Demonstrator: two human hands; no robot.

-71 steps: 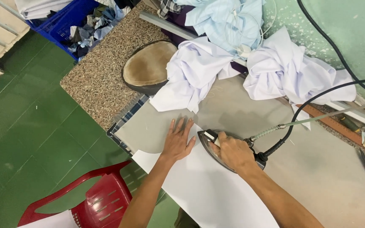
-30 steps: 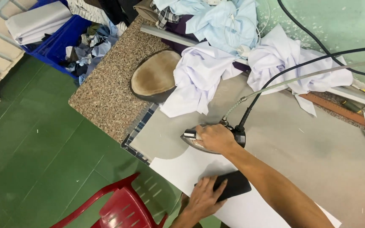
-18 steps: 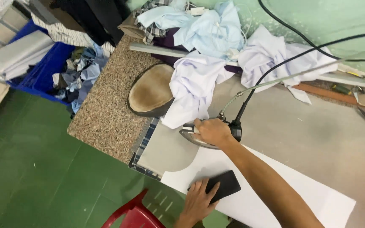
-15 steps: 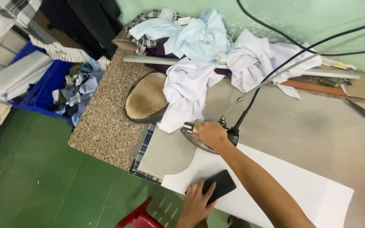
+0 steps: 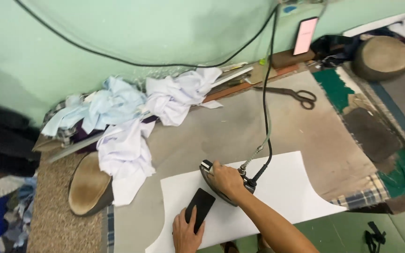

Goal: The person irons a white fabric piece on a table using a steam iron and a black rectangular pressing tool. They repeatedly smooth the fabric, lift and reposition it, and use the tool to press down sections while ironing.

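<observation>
A white fabric piece (image 5: 277,187) lies flat on the grey padded ironing table (image 5: 240,126). My right hand (image 5: 226,180) grips the handle of a dark iron (image 5: 212,180) resting on the fabric's upper left part. A black cord (image 5: 268,93) runs from the iron up to the wall. My left hand (image 5: 186,232) presses a black phone (image 5: 201,208) flat onto the fabric, just below the iron.
Crumpled white and pale blue garments (image 5: 132,107) pile at the table's back left. A padded oval pressing form (image 5: 87,185) sits at the left edge. Scissors (image 5: 296,95) lie at the back, a lit phone (image 5: 305,35) leans on the wall, another rounded pad (image 5: 383,56) sits far right.
My left hand went from lying flat on the fabric to holding a black phone on it. The iron stays under my right hand. My head has lifted, showing the wall and table's right side.
</observation>
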